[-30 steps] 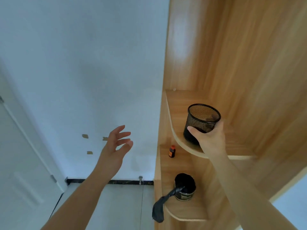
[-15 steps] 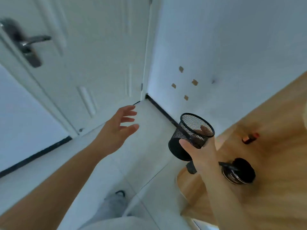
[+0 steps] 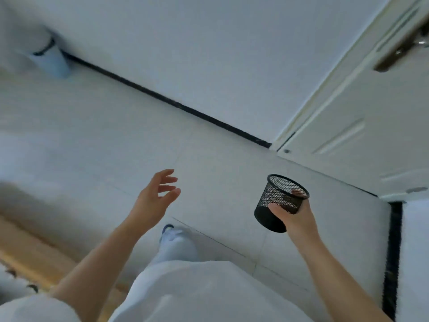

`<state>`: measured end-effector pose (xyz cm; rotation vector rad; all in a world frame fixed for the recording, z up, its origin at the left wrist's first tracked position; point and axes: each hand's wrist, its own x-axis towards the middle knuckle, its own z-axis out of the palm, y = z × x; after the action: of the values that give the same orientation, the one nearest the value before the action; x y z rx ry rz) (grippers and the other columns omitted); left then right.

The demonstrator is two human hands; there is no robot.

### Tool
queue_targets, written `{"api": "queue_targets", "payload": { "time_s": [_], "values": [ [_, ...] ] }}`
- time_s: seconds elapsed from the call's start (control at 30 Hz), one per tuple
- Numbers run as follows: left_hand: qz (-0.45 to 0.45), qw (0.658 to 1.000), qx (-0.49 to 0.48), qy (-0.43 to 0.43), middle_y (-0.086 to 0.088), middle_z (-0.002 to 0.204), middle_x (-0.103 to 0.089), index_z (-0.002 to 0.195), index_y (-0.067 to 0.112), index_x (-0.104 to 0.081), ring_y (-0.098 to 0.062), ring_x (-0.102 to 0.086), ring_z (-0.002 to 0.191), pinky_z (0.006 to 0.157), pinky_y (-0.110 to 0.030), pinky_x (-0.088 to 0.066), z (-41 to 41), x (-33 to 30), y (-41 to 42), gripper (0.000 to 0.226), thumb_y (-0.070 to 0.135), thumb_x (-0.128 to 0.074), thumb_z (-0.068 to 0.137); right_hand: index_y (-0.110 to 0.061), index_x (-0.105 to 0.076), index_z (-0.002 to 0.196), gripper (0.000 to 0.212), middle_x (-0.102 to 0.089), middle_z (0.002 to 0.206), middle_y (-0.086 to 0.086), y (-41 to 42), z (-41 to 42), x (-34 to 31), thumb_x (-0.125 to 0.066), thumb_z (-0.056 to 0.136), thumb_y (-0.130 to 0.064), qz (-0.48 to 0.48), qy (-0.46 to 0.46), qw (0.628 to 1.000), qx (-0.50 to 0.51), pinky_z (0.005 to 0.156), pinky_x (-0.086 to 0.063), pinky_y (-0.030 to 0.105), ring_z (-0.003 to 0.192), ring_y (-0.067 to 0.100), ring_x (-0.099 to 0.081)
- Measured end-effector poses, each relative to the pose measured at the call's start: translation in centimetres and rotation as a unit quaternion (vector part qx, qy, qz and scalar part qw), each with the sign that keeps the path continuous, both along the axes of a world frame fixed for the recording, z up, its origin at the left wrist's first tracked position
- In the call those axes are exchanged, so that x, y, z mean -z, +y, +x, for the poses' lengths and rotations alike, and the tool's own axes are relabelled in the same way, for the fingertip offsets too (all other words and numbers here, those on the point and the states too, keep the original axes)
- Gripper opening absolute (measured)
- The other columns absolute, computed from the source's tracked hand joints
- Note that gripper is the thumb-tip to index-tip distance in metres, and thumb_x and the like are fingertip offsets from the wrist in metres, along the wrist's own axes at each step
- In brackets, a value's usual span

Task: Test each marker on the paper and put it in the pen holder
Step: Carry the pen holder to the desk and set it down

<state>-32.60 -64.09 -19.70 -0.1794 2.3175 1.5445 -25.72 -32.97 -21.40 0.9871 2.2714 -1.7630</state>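
The right hand (image 3: 296, 216) gripped the black mesh pen holder (image 3: 279, 203), thumb across its near wall and fingers curled over the far side, one fingertip showing through the mesh near the rim; the holder hung in the air, tilted, its mouth open and apparently with nothing inside. Well to the left of it, the left hand (image 3: 155, 198) was held up with fingers spread and loosely bent, grasping nothing. Below both hands lay the pale tiled floor (image 3: 220, 173), with the person's light trouser leg and a shoe (image 3: 170, 233) between the forearms. Beyond the holder stood a white door (image 3: 362, 117) with a dark handle, and a black skirting line ran along the wall. As a judgement, the task had hardly begun: the holder was only being carried, no marker had been tested or put in. No markers, paper or tabletop were in view, so where they were could not be told. A bluish object at the far left and a wooden strip by the left forearm were too blurred to identify.
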Motion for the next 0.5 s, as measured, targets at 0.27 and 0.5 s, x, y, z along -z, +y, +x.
{"api": "queue_targets", "payload": {
  "time_s": [0.27,0.5],
  "values": [
    [-0.032,0.969,-0.227,-0.090,0.015,0.107,-0.060,0.117,0.035,-0.045,-0.002,-0.058,0.098,0.071,-0.014,-0.040,0.6,3.1,-20.3,0.035,0.019,-0.058,0.089,-0.026,-0.049,0.107,0.052,-0.063,0.103,-0.006,-17.5,-14.0,3.0,-0.081,0.067,-0.017,0.018,-0.059,0.974,-0.216,0.075,-0.043,0.024,0.095,0.009,-0.060],
    [-0.038,0.949,-0.303,-0.077,0.006,0.113,-0.057,0.126,0.027,-0.043,-0.008,-0.056,0.097,0.072,-0.019,-0.041,-8.5,2.4,-32.5,0.037,0.022,-0.054,0.091,-0.020,-0.051,0.115,0.056,-0.064,0.106,-0.005,-32.4,-27.2,2.9,-0.080,0.068,-0.016,-0.015,-0.050,0.949,-0.311,0.072,-0.044,0.019,0.095,0.006,-0.061]
  ]
}}
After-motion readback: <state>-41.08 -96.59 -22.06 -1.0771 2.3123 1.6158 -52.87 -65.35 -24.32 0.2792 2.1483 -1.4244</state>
